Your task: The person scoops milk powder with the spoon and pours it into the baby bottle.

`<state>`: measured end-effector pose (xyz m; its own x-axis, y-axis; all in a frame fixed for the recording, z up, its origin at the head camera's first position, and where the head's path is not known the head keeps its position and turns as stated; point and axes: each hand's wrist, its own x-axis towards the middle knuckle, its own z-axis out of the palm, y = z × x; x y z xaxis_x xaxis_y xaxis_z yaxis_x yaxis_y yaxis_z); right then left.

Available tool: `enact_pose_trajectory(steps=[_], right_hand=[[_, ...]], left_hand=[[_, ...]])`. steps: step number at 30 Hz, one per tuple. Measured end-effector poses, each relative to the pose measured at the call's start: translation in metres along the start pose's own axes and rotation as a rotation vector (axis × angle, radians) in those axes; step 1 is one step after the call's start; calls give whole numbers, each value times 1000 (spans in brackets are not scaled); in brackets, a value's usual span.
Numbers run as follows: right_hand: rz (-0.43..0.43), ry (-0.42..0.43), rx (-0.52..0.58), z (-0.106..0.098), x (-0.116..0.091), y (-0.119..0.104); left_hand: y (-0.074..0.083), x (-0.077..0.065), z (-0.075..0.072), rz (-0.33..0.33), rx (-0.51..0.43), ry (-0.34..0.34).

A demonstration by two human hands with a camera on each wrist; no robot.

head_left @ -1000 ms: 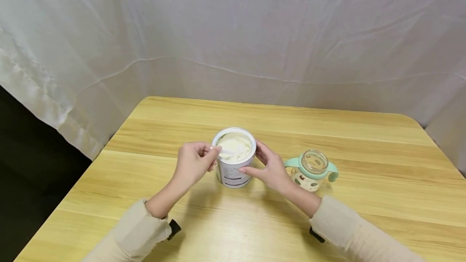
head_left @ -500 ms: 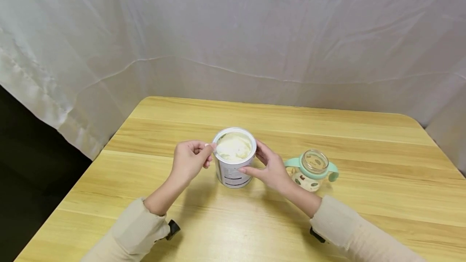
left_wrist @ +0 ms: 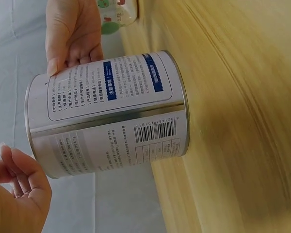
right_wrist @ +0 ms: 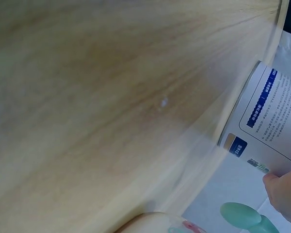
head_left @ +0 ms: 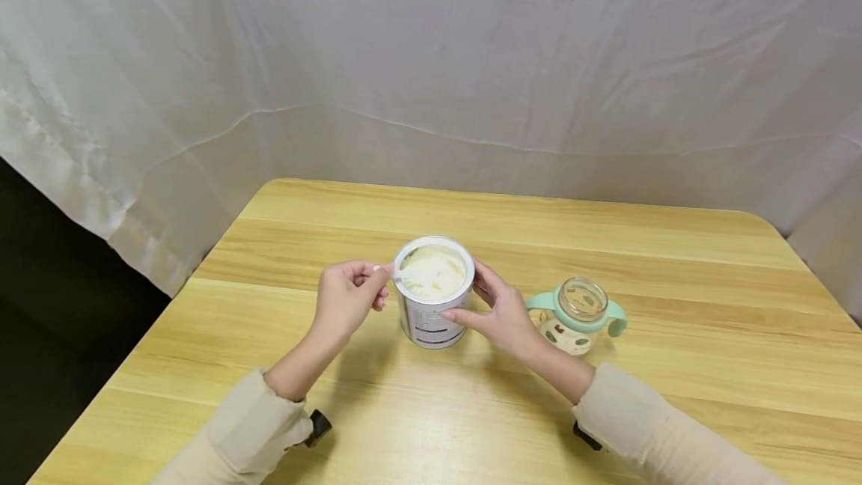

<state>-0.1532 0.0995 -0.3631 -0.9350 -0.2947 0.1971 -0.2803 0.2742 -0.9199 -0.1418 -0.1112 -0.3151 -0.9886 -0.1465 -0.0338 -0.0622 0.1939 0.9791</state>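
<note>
An open milk powder can (head_left: 431, 324), full of pale cream powder (head_left: 436, 272), stands upright on the table. My left hand (head_left: 346, 296) is at the can's left rim, thumb and forefinger pinching the handle of a white scoop (head_left: 400, 274) that reaches over the powder. How much of the scoop is sunk in powder, I cannot tell. My right hand (head_left: 500, 310) grips the can's right side, thumb in front and fingers behind. In the left wrist view the can's printed side (left_wrist: 106, 111) lies between both hands, and the scoop is hidden there.
Just right of my right hand stands a clear baby bottle (head_left: 572, 337) without a lid, with a mint green collar and two handles (head_left: 616, 318). The wooden table (head_left: 707, 305) carries everything. A pale curtain (head_left: 471, 96) hangs behind it.
My left hand has shifted a little left with the scoop, which has drawn back from mid-powder to the can's left rim. The right hand, can and bottle have stayed put.
</note>
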Motion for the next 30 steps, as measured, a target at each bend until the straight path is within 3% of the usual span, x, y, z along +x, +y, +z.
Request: enact_pose_trajectory(steps=[6,12,15,30], right_hand=[[0,0,-5,0,-1,0],[1,-1,5,0,-1,1],[1,-1,9,1,-1,1],[7,3,15,1,-1,1]], left_hand=[[-2,2,-1,-51,-48,7],[1,-1,-1,29,69,21],[3,-3,1,38,83,11],[2,2,2,-173,-137,-34]])
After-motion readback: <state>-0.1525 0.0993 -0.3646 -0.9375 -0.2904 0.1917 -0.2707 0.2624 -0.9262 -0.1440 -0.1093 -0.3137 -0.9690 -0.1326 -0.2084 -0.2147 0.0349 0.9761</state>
